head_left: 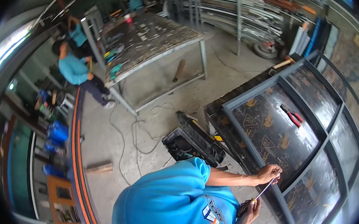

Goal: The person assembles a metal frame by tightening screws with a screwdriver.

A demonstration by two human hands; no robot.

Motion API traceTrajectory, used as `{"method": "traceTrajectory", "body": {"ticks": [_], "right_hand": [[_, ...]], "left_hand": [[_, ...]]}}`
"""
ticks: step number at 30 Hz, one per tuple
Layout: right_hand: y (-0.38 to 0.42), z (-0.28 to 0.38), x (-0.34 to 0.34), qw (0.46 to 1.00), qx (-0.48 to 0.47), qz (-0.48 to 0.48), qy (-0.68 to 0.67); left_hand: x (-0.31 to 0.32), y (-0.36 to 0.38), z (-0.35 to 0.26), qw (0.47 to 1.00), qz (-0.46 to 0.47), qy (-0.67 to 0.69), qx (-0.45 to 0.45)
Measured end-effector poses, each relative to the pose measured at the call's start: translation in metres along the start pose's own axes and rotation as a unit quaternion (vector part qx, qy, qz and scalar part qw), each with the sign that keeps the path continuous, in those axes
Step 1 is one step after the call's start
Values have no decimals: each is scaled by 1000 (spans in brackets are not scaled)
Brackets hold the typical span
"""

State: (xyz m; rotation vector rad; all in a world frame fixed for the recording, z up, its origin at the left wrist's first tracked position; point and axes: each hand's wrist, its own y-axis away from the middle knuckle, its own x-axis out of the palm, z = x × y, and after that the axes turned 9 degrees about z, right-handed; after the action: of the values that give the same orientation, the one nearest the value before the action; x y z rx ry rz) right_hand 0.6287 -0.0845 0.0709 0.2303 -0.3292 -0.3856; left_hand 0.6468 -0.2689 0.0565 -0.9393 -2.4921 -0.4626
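Observation:
My right hand (249, 213) is closed around the handle of a screwdriver (265, 188), whose thin metal shaft slants up toward my left hand. The fingers of my left hand (269, 174) are pinched together at the screwdriver's tip. Whatever small thing they hold there is too small to make out. Both hands are beside the near edge of a grey metal frame (251, 144), divided by crossbars, that lies on a dark-topped table (271, 141). Inside one of its openings rest pliers (291, 116) with red handles.
An open black tool case (194, 141) sits on the floor beside the table. Beyond stands a workbench (151, 45) littered with scraps. Cables (123, 149) trail over the floor. Two people in blue shirts (73, 70) are at the left. Metal profiles (247, 24) are stacked at the back.

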Motion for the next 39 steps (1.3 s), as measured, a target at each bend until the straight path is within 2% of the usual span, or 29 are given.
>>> {"method": "traceTrajectory", "body": {"ticks": [5,7,8,11,15,16,17,18,19,20,21,22,23,24,25,27,28,29,30,31,34,37,39], "right_hand": [[6,1,-56,998,18,44,30],[9,8,-73,993,16,67,91],[7,3,-80,993,-11,70,94],[7,5,-91,991,1,41,125],[13,1,-108,998,-25,-11,58],[15,-5,-119,998,-16,-1,58],[23,0,-113,997,-30,-35,55],[30,13,-106,999,-29,-18,28],[37,18,-99,999,-27,-25,17],[43,13,-94,998,-37,-46,15],[48,5,-80,989,-85,-114,-26],[57,-10,-68,971,-59,-229,-30],[64,-15,-59,946,-95,-296,93],[68,-17,-47,919,-118,-354,130],[81,-27,-34,921,-53,-382,63],[83,-64,-18,884,-74,-458,62],[87,-62,-2,880,-56,-472,18],[92,-61,-10,876,-45,-480,-26],[91,-78,-14,872,-46,-487,5],[85,-88,-6,862,-64,-499,-56],[74,-112,-4,863,-81,-493,-73],[57,-130,-11,859,-132,-488,-76],[48,-144,-20,858,-199,-472,-35]], "left_hand": [[23,15,26,998,-64,17,15],[33,23,24,993,-55,100,27],[38,23,23,994,-40,96,34],[49,17,17,995,-19,91,20],[74,7,9,996,-4,82,-31],[77,3,9,996,4,75,-44],[79,-1,10,995,25,79,-51],[83,-3,5,995,54,76,-34],[82,-7,0,989,123,81,-31],[89,-7,-9,989,119,53,-71],[85,-11,-10,982,163,-6,-95],[81,-15,5,981,134,26,-141],[71,-17,18,964,193,-16,-184],[70,-13,31,952,189,5,-241],[71,-2,41,947,170,19,-273],[65,7,65,921,212,29,-326],[65,13,66,912,237,16,-335],[64,16,79,905,214,3,-368],[63,13,91,899,215,5,-382],[55,16,94,894,215,6,-394],[42,12,98,899,218,-38,-378],[35,-1,97,900,258,-31,-349],[29,-11,96,885,310,1,-348]]}}
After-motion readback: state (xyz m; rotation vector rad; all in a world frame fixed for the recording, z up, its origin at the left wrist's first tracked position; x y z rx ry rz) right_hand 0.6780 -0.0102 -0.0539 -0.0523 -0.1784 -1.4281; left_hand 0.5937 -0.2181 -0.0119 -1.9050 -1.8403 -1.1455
